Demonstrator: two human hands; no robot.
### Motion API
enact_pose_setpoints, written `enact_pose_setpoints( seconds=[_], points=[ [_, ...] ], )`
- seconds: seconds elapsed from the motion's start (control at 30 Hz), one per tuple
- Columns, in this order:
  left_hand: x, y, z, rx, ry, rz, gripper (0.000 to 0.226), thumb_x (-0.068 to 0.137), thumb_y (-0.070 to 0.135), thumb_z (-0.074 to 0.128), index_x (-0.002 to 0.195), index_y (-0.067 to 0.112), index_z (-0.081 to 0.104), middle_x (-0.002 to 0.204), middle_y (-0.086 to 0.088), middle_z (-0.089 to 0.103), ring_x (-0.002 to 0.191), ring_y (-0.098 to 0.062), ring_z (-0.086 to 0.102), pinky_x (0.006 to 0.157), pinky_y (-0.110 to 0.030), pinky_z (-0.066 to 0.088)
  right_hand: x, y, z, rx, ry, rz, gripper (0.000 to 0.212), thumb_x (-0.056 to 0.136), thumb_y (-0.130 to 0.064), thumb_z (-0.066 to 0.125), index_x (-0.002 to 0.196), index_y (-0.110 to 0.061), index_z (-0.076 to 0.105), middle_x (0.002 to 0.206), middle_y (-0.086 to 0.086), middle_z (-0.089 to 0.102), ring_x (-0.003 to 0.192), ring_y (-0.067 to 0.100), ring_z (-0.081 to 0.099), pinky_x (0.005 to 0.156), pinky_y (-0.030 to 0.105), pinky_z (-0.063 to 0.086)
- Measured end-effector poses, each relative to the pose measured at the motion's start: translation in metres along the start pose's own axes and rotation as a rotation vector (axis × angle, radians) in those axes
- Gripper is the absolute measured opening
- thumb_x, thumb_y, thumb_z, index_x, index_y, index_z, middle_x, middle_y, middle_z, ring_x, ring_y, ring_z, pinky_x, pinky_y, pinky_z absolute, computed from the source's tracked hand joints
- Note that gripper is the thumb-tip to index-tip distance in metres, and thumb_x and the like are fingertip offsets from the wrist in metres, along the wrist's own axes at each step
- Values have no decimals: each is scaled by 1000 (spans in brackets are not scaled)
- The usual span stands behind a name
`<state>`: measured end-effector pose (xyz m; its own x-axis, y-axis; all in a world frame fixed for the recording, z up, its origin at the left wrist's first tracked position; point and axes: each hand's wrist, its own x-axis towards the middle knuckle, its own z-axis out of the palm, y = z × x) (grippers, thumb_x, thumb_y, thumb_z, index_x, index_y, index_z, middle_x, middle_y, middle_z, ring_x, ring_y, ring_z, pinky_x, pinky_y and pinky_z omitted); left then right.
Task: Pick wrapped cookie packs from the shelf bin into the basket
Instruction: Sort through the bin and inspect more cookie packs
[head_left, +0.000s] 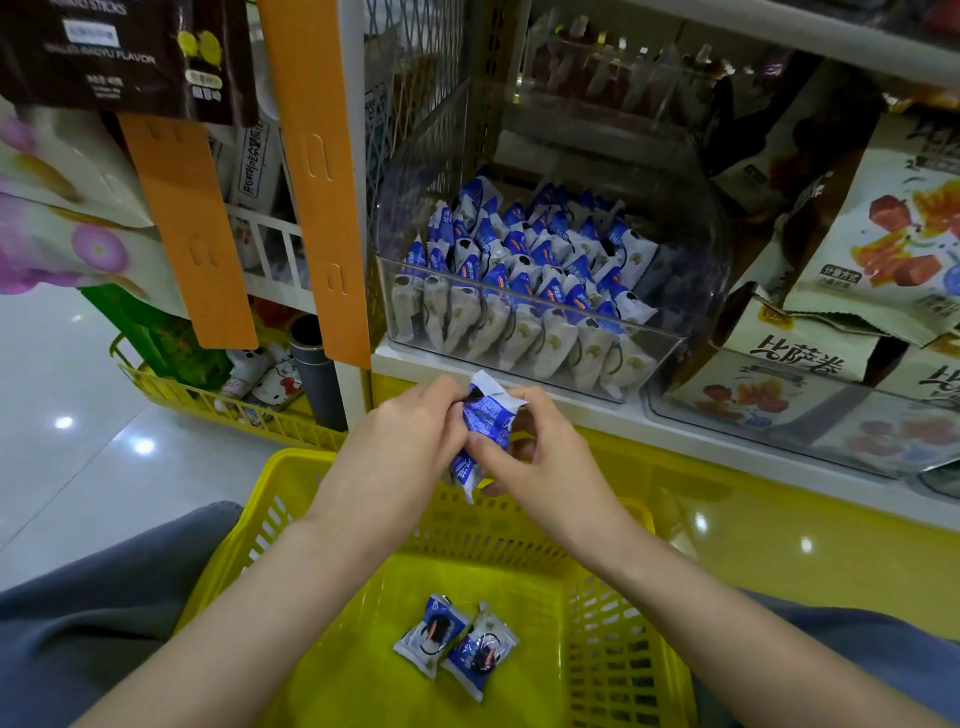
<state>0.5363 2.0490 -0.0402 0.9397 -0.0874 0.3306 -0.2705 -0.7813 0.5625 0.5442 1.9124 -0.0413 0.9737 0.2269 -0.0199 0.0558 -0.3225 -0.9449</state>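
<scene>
A clear plastic shelf bin (670, 348) holds several blue-and-white wrapped cookie packs (524, 270) standing in rows. Just below the bin's front, above the far rim of a yellow basket (291, 483), both hands hold blue-and-white cookie packs (485, 421). My left hand (410, 431) grips them from the left and my right hand (540, 452) pinches them from the right. How many packs are held I cannot tell. Two cookie packs (454, 642) lie flat on the basket floor.
Large snack bags (878, 249) fill the bin to the right. Orange hanging strips (317, 171) and snack pouches (124, 57) hang on the left. A second yellow basket (171, 389) with goods sits on the tiled floor at left. My grey-clad knees flank the basket.
</scene>
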Motion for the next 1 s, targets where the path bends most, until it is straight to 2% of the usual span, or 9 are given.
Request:
enact_pose_setpoints(
  seconds=[0.1,0.2,0.33,0.47,0.53,0.7,0.83,0.9,1.0],
  points=[
    [2,-3,5,-270,34,-163,15,94,16,46,90,24,58,70,12,60,67,-4,59,55,-13,43,0,1,-2,-99,39,-92,22,84,-31,64,101,-36,51,101,-11,62,87,0,60,74,20,52],
    [9,-4,8,-716,-16,-390,24,97,12,42,88,25,61,78,-1,70,75,-18,68,64,-33,57,1,0,-4,-69,18,-121,28,91,-33,52,118,-30,52,118,-5,57,107,6,56,91,31,49],
    [18,5,3,-1168,-62,-640,44,98,30,37,72,23,72,71,3,73,65,-9,69,56,-25,56,2,-1,-5,56,21,-73,42,86,-27,62,119,-40,39,113,-12,56,98,10,61,78,25,54],
    [12,11,0,-1061,-207,-492,47,77,60,39,78,30,75,81,10,74,81,-1,68,73,-19,50,6,0,-4,34,60,2,51,76,-25,74,117,-25,43,108,-9,60,94,10,63,78,25,53],
    [9,12,-2,-942,-168,-451,46,83,55,42,88,19,70,82,-1,72,79,-6,66,67,-13,48,6,0,-4,0,52,-26,38,77,-24,73,108,-18,51,101,-4,65,91,14,64,82,35,54],
    [11,14,-8,-887,-104,-535,41,94,36,46,88,-1,64,78,-25,63,72,-20,56,68,-32,46,3,-8,-7,-37,74,-129,22,89,-30,56,100,-11,59,91,6,67,83,25,61,77,48,50],
    [12,13,-5,-978,-125,-698,29,92,34,50,75,17,66,56,8,66,52,-2,60,58,-21,47,0,-10,-13,-510,94,-389,26,92,-36,51,104,-15,59,93,-3,58,77,12,54,70,34,48],
    [11,11,-2,-985,-142,-709,30,92,36,49,78,18,67,60,7,69,55,-1,63,62,-25,47,1,-11,-16,-569,93,-423,25,92,-33,51,110,-17,59,97,-4,56,81,9,54,72,28,47],
    [11,10,-2,-993,-103,-658,36,94,37,47,90,8,67,77,-8,73,69,-13,67,69,-32,51,1,-14,-15,-368,63,-310,19,89,-31,57,108,-32,55,99,-12,57,81,2,54,66,13,44]
  ],
)
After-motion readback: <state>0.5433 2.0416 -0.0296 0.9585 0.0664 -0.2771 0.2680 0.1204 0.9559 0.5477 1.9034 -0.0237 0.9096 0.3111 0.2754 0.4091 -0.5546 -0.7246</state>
